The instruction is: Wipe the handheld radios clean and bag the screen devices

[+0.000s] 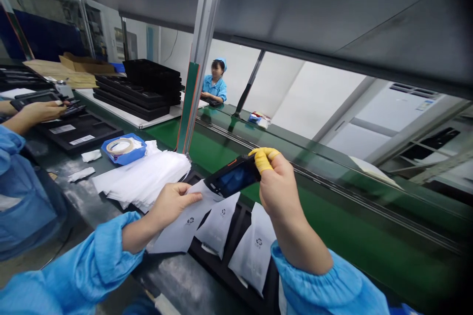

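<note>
My right hand [278, 188], with yellow finger cots on its fingertips, grips a black handheld device [232, 177] with a blue screen and an orange side detail. My left hand [170, 203] pinches the top of a white translucent bag [181, 224] held at the device's lower end. Two more white bags [254, 251] lie on a black tray [229, 261] below my hands. A stack of the same white bags [144, 177] lies on the table to the left.
A green conveyor belt [332, 216] runs past on the right. A blue tape dispenser [123, 148] and black trays [136, 89] stand at the left. A co-worker's hand [37, 112] at far left holds a device. Another person [215, 82] sits across the belt.
</note>
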Demonstrator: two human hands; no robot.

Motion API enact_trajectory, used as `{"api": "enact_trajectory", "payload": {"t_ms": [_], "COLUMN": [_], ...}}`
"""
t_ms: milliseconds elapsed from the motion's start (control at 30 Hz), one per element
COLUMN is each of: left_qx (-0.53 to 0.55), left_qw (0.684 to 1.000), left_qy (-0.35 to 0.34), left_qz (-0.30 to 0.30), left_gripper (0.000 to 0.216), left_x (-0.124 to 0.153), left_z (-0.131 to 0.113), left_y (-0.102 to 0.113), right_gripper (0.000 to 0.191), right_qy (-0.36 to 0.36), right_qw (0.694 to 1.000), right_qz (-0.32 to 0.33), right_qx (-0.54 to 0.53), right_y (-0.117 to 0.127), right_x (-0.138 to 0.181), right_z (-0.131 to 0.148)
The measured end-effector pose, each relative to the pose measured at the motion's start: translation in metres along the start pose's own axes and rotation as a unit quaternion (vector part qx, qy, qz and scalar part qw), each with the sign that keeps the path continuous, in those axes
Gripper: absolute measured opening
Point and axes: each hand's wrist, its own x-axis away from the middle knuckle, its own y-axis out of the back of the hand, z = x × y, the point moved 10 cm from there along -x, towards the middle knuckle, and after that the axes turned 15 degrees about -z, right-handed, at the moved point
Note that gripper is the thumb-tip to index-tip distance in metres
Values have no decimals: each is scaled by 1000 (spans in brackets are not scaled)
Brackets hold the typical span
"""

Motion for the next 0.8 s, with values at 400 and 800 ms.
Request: {"api": "enact_trajectory", "payload": {"t_ms": [400,800], "left_qx": [117,173], "left_qw": [986,978], "left_qy": [-24,-102], "left_qz": [121,-63], "left_gripper": [51,41], "left_x": [12,-25], "left_z": [-13,-49], "left_y": [-38,-17], "right_gripper": [24,22], "right_qy": [3,11], "right_qw": [997,991], "right_qz": [67,119], "right_qx": [45,63], "right_y": [-26,-60], "right_x": [4,10], "right_z": [-5,-17]}}
